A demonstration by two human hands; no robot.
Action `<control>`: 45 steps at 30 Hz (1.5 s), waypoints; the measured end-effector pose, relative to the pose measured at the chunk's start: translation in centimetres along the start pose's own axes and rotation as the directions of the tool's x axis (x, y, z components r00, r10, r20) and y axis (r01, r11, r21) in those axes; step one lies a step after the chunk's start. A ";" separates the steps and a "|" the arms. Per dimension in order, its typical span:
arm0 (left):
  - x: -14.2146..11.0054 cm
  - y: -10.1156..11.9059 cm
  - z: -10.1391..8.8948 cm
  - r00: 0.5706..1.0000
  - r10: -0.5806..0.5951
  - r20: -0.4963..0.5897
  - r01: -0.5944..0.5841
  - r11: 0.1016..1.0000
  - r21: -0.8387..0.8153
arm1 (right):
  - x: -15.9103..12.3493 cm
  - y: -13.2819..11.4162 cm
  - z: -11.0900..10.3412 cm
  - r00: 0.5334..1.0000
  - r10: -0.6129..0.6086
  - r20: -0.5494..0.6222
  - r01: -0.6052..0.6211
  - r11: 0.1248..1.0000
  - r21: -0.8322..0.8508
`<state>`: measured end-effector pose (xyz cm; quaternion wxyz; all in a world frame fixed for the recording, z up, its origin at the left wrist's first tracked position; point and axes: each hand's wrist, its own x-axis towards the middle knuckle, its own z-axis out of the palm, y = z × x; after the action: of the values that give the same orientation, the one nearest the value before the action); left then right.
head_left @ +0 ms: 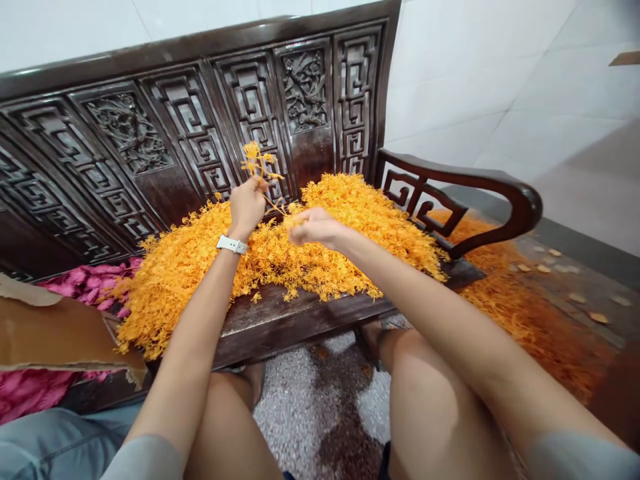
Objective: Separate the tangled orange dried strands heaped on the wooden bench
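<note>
- Left grip (247, 207): clenched around a sprig of orange blossoms (257, 162), raised near the middle of the frame, its thin stems reaching down toward your other grip.
- Right grip (316, 227): fingertips (295, 232) bunched just beside the sprig's lower stem; whether they pinch anything, you cannot tell.
- White watch (232, 245): strapped around your left wrist, below the clenched grip.
- Heap of orange blossoms (320, 257): piled thick on the settee's seat beneath both your hands, banked against the backrest.
- Carved dark wood settee (305, 93): across the upper left of the frame, curved armrest (520, 200) at centre right.
- Pink cloth (85, 283): at the left edge, partly under a torn cardboard sheet (55, 333).
- Spilled blossoms (500, 297): at the right, on the speckled stone floor (300, 413), with tan flakes (597, 318) nearby.
- Your thighs (440, 413): along the bottom of the frame, either side of the floor.
- White tile wall (500, 87): upper right.
</note>
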<state>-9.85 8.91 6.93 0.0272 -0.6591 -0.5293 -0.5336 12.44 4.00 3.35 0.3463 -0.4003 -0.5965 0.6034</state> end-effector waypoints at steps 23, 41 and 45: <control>-0.6 4.0 -0.7 0.925 -0.358 0.128 0.358 0.705 -0.612 | -1.7 0.2 -1.4 0.996 -0.003 -0.091 0.042 0.903 0.427; -3.4 4.8 0.3 0.873 -0.043 0.486 0.273 0.868 -0.414 | -0.1 -0.7 -3.4 0.825 -0.037 -0.563 0.191 0.957 0.217; -3.5 3.8 -1.1 0.901 -0.090 0.424 0.278 0.870 -0.408 | -0.8 0.7 -7.4 0.767 0.074 -0.637 0.051 0.983 0.175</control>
<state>-7.39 4.23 6.90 -0.2874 -0.6849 -0.4444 -0.5008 19.47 6.57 2.97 0.5606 -0.5521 -0.3822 0.4846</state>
